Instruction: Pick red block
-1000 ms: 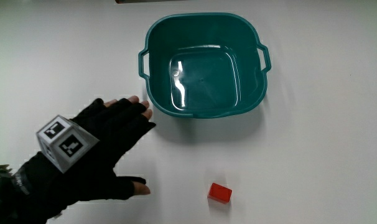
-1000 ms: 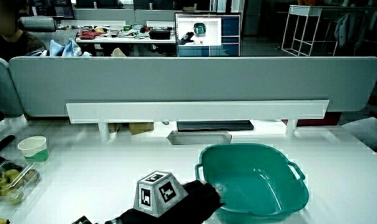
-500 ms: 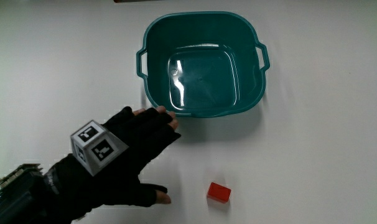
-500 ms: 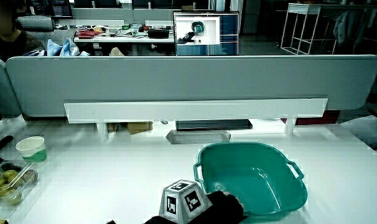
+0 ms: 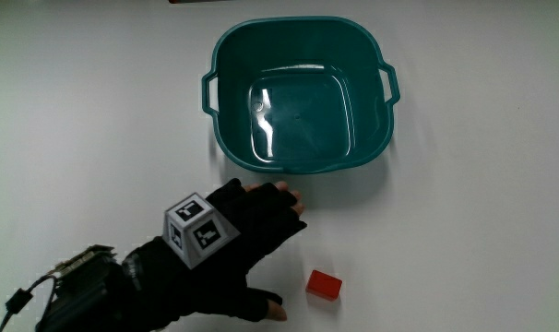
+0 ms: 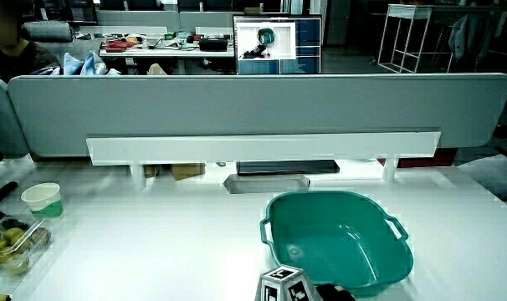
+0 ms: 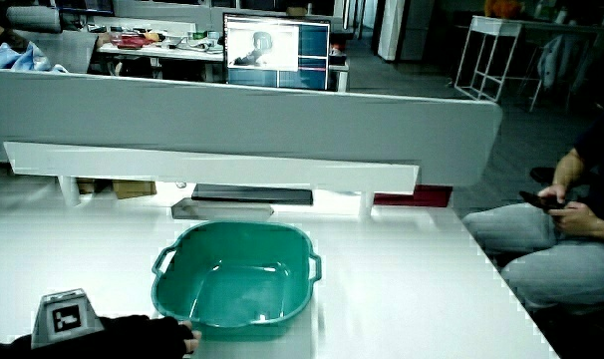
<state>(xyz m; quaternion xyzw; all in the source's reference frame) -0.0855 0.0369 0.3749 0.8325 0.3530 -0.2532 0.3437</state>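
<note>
My hand has slid over the white tabletop toward the block, so I can grab it soon. My fingers are spread apart and hold nothing. The block is small, red and boxy, lying nearer to me than the smooth, shiny green tub.

We find bare table between the hand and the block, with nothing in the way. The basin, farther from the person, stands just beside the fingertips.
</note>
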